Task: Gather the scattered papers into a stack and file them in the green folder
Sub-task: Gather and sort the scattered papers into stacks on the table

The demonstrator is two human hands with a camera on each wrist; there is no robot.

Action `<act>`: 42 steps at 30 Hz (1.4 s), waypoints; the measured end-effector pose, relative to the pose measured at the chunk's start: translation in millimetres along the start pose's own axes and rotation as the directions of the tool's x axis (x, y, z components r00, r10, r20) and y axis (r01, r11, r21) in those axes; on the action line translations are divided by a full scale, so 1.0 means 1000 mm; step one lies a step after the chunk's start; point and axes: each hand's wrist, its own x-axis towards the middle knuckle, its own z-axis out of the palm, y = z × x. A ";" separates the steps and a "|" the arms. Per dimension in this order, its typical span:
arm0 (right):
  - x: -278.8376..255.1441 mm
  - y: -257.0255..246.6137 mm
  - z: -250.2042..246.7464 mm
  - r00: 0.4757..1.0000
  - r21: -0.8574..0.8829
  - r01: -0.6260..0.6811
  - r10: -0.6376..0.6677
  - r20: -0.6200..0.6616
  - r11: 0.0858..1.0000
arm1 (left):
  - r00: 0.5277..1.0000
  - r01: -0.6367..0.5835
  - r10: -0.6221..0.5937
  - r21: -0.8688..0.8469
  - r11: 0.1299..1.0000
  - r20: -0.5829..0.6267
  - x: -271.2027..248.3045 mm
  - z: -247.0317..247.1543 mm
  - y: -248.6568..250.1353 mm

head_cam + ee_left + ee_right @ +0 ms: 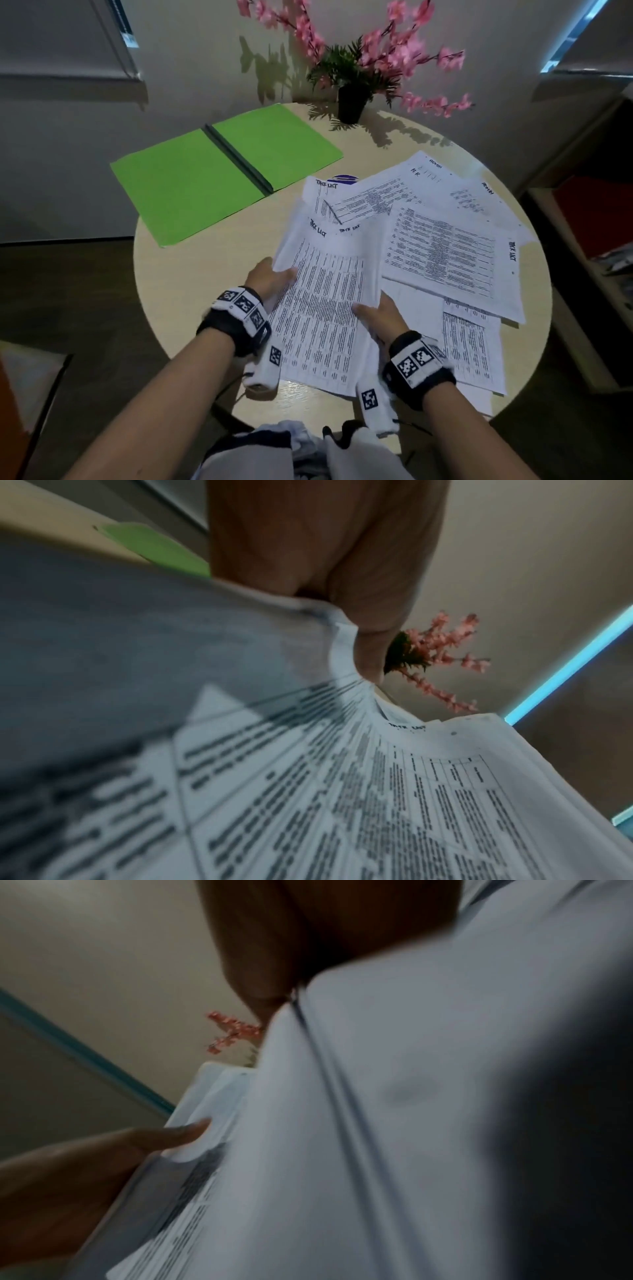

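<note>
Left hand (pixel 270 277) pinched left edge of held sheets (pixel 325 301); right hand (pixel 378 317) gripped right edge. Loose papers (pixel 442 253) lay scattered right; green folder (pixel 191 185) open on tabletop (pixel 191 274), far-left. Best — square edges, add remaining sheets gently, avoid creasing.

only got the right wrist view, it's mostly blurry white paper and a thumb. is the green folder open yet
Observer: Yes. The flat green paper folder lies open on the round beige table, left of the sheets.
Operator: what's my left hand doing
Observer: The left hand grips the left edge of the lifted printed sheets, thumb on top; the right hand grips their right edge.
Operator: any papers left loose
Observer: Several. The scattered white printed pages still overlap on the table's right half.
Operator: anything in the way
Observer: A black pot of pink flowers stands at the far edge, behind the folder.
</note>
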 end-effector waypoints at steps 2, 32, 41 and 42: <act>-0.006 -0.007 0.005 0.992 -0.102 0.098 -0.105 -0.071 0.990 | 0.997 -0.009 0.003 -0.078 0.997 -0.077 -0.003 -0.007 0.000; -0.032 -0.069 0.002 0.889 0.018 0.452 -0.448 -0.092 0.892 | 0.909 -0.387 0.415 -0.299 0.872 0.033 -0.048 -0.045 0.030; -0.009 -0.055 0.054 0.959 -0.076 0.283 -0.280 0.051 0.956 | 0.906 -0.340 0.112 -0.543 0.768 -0.409 -0.017 -0.082 0.017; -0.008 -0.050 0.063 0.966 -0.181 0.253 -0.237 0.108 0.950 | 0.882 -0.319 0.045 -0.524 0.790 -0.470 -0.010 -0.092 0.008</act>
